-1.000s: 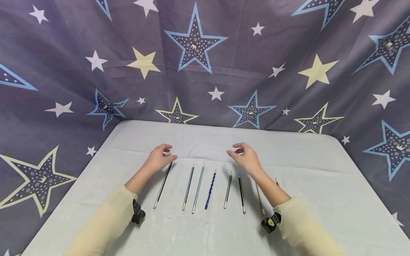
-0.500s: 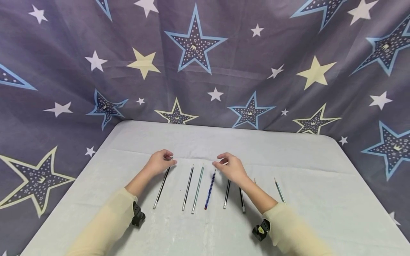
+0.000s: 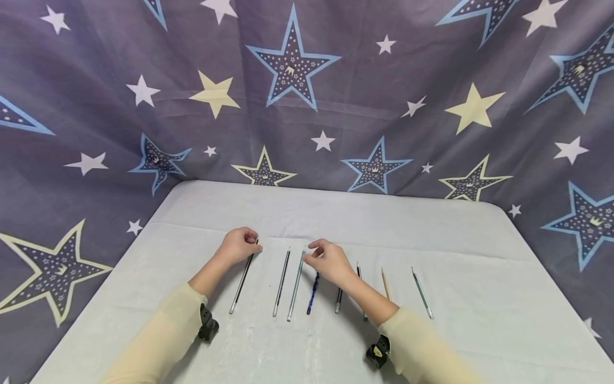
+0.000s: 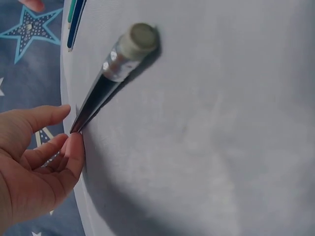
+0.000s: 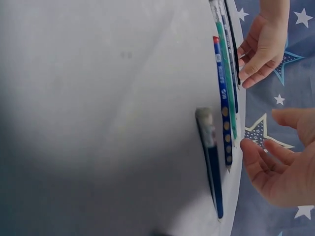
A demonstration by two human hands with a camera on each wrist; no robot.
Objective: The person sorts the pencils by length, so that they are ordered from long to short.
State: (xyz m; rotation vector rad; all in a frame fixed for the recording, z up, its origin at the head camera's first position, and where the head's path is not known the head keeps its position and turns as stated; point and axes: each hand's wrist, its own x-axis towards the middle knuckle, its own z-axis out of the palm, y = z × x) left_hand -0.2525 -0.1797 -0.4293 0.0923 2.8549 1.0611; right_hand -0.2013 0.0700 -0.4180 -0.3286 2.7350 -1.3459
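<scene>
My left hand [image 3: 237, 246] is at the far tip of the leftmost black pencil [image 3: 243, 282]. In the left wrist view, that pencil [image 4: 101, 91] points its eraser end at the camera; its tip lies beside my fingers, with the thumb apart from them. My right hand [image 3: 331, 261] hovers by the far tip of a green pencil [image 3: 296, 288], its thumb and fingers spread apart. Partly under this hand lies a blue patterned pencil [image 3: 313, 296]. Between the left and green pencils is another dark pencil [image 3: 281, 282]. In the right wrist view, my right fingers hold nothing.
Right of the blue pencil lie a dark pencil [image 3: 338, 301], a black pencil [image 3: 358, 270] and a gold pencil [image 3: 386, 282], partly covered by my right arm. Farther right is a grey-green pencil [image 3: 422, 293]. A star-patterned curtain [image 3: 307, 122] hangs behind the white-covered table [image 3: 479, 298].
My right hand has moved left and nearer, from above the right-hand pencils to the green pencil's tip. My left hand has lowered slightly toward the leftmost pencil's tip. The pencils have stayed put.
</scene>
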